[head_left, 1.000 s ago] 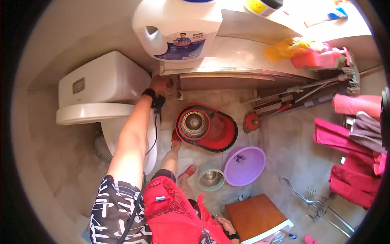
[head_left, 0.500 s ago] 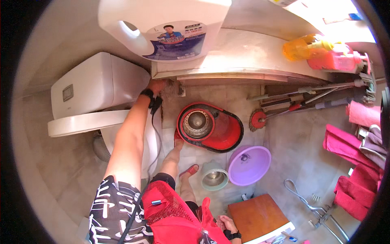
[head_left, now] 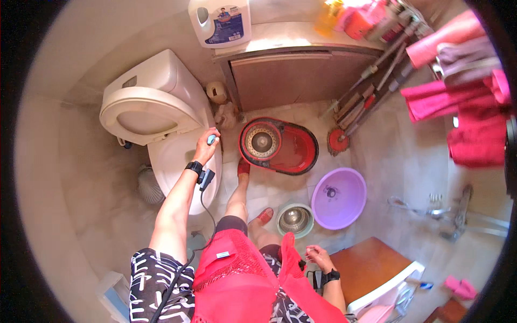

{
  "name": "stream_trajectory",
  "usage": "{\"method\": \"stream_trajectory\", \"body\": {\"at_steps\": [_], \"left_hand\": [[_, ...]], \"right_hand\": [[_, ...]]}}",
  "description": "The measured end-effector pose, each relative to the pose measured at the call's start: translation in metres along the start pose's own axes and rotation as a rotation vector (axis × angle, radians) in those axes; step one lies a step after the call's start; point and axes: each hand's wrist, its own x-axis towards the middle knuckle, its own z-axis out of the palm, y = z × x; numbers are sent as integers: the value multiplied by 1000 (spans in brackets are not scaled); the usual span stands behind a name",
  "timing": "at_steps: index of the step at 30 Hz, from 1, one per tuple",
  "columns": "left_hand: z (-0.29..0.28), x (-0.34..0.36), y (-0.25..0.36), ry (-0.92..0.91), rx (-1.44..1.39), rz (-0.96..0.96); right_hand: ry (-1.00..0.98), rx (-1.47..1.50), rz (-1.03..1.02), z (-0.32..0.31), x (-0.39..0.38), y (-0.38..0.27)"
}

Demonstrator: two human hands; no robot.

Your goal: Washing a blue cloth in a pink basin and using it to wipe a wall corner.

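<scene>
My left hand (head_left: 205,145) is closed on a small light-blue object (head_left: 211,139), in front of the white toilet (head_left: 187,154) with its seat raised against the cistern. A black device with a cord is strapped at my left wrist. My right hand (head_left: 318,255) hangs beside my body near a brown-topped cabinet (head_left: 366,267), fingers loosely apart and apparently holding nothing. A red mop bucket (head_left: 295,151) with a metal spin basket stands on the floor to the right of the toilet. Behind my left hand a crumpled pale thing (head_left: 226,114) lies beside the ledge's cabinet.
A purple basin (head_left: 338,196) and a green basin (head_left: 293,218) lie on the floor. Mops (head_left: 366,102), red towels (head_left: 474,145) and a shower fitting (head_left: 460,220) line the right side. A white jug (head_left: 221,24) and coloured bottles (head_left: 358,21) stand on the ledge.
My left hand has come back from behind the cistern toward me, now showing the light-blue object. My right hand rose slightly. The view shifted, so the jug and ledge sit higher and smaller.
</scene>
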Motion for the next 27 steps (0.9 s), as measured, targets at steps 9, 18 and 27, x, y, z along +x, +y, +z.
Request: {"method": "stream_trajectory", "body": {"at_steps": [9, 18, 27], "left_hand": [[0, -94, 57, -26, 10, 183], [20, -126, 36, -173, 96, 160], [5, -161, 24, -319, -93, -77]], "right_hand": [[177, 170, 141, 0, -59, 197], [281, 562, 105, 124, -100, 306], [253, 574, 149, 261, -122, 352]]}}
